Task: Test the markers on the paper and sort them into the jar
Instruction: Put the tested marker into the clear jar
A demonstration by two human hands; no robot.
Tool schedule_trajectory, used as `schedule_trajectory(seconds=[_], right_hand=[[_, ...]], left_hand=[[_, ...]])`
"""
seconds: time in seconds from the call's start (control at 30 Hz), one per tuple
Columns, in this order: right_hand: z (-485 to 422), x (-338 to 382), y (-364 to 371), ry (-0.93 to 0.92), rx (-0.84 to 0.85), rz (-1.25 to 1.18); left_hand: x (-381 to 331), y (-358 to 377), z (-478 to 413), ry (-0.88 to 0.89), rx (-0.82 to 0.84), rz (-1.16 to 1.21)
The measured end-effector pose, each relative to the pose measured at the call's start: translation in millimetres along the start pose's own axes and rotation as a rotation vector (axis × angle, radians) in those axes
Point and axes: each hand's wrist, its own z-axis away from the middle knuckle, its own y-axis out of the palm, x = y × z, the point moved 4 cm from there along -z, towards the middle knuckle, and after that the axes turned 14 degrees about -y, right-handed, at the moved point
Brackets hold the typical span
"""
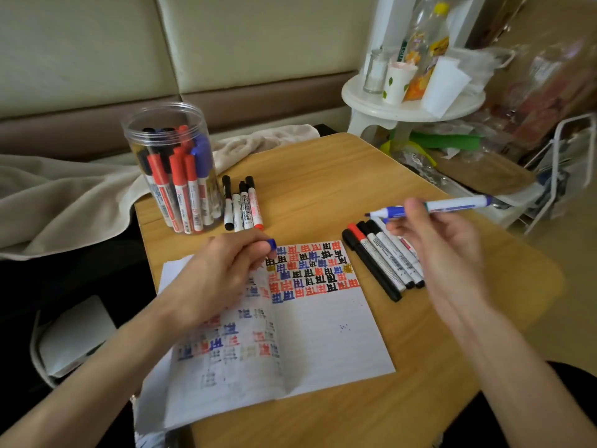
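Left hand (223, 266) and right hand (442, 250) on bare forearms; black garment (570, 396) visible just beyond the table's (323, 176) near right corner.

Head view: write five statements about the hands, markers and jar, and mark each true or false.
1. The right hand holds an uncapped blue marker. True.
2. The left hand pinches a red cap. False: the cap is blue.
3. The jar lies on its side. False: it stands upright, with markers inside.
4. The paper bears red, blue and black marks. True.
5. Loose markers lie right of the paper. True.
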Motion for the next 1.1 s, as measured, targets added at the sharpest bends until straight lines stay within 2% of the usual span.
schedule_trajectory(seconds=[0.13,0.4,0.8,1.1], right_hand=[[17.6,-12.2,13.2,0.011,0.114,0.111],[56.3,-26.6,46.9,0.111,0.255,0.039],[83.9,-41.8,77.6,-0.072,0.353,0.219],[86.2,-44.3,78.5,-0.102,0.405,0.214]], left_hand=[[3.5,8.3,7.8,-0.04,0.09,-0.096],[13.3,0.7,14.3,-0.064,0.135,-0.171],[19.2,-4.7,20.5,-0.075,0.166,-0.218],[19.0,-3.3,19.9,-0.063,0.164,-0.22]])
